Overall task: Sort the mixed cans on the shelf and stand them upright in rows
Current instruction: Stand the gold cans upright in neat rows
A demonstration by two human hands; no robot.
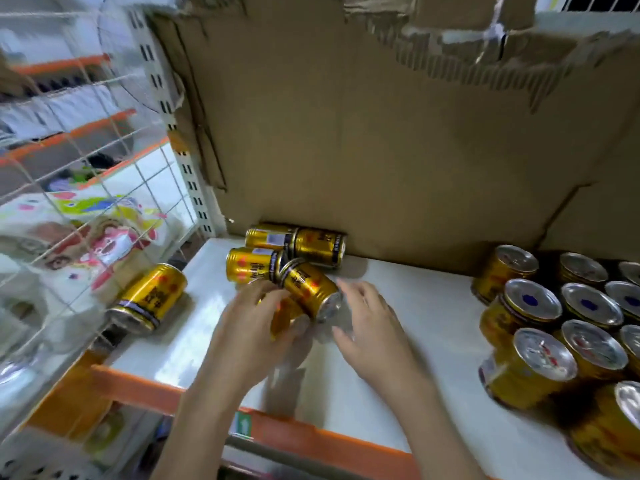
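Several gold cans lie on their sides on the white shelf. Two lie against the cardboard at the back, one in front of them, and a tilted can rests on the pile. My left hand grips another lying gold can, which it mostly hides. Just right of the tilted can's silver end, my right hand is open and holds nothing. One more can lies alone at the shelf's left edge. Upright gold cans stand in rows at the right.
A torn cardboard sheet forms the back wall. White wire mesh closes the left side, with packaged goods behind it. The shelf's orange front rail runs below my forearms. Bare shelf lies between the pile and the upright rows.
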